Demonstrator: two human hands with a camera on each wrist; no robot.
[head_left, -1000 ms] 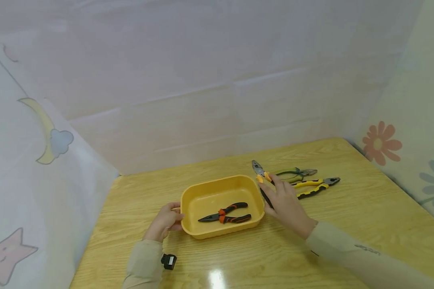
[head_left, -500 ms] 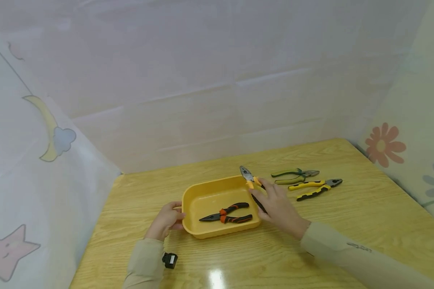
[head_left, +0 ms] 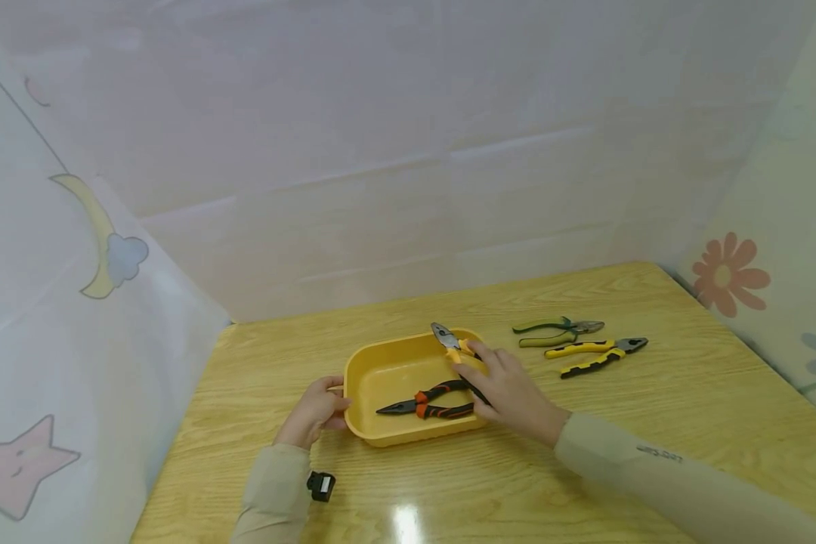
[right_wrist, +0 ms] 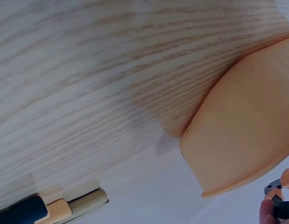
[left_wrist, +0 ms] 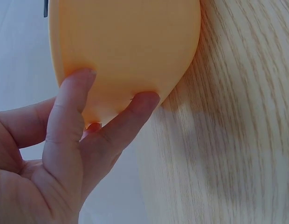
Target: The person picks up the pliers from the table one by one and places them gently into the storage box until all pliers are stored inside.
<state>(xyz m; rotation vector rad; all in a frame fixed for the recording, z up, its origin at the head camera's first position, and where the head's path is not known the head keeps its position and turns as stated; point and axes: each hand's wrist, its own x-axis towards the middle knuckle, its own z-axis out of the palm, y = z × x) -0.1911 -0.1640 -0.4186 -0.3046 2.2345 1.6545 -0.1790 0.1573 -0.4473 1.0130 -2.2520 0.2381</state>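
Note:
My left hand [head_left: 313,412] grips the left end of a yellow plastic tray [head_left: 394,381]. In the left wrist view its fingertips press the tray's outer wall [left_wrist: 126,46]. Inside the tray lie black-and-red needle-nose pliers [head_left: 420,405], handles spread and partly hidden by my right hand. Over the tray's right end, my right hand [head_left: 513,393] holds combination pliers [head_left: 446,337] with yellow-and-black handles, their metal nose pointing up and left. Only a bit of that hand and the pliers [right_wrist: 272,185] shows at the corner of the right wrist view.
Right of the tray, green-handled pliers [head_left: 551,333] and yellow-and-black pliers [head_left: 597,357] lie on the wooden table [head_left: 279,344]. Cloth walls stand behind the table and on both sides. A small black device [head_left: 321,486] hangs at the left cuff.
My right hand has carried the held pliers leftward, from the tray's right edge to above its interior. The left hand keeps hold of the tray. The view has shifted slightly.

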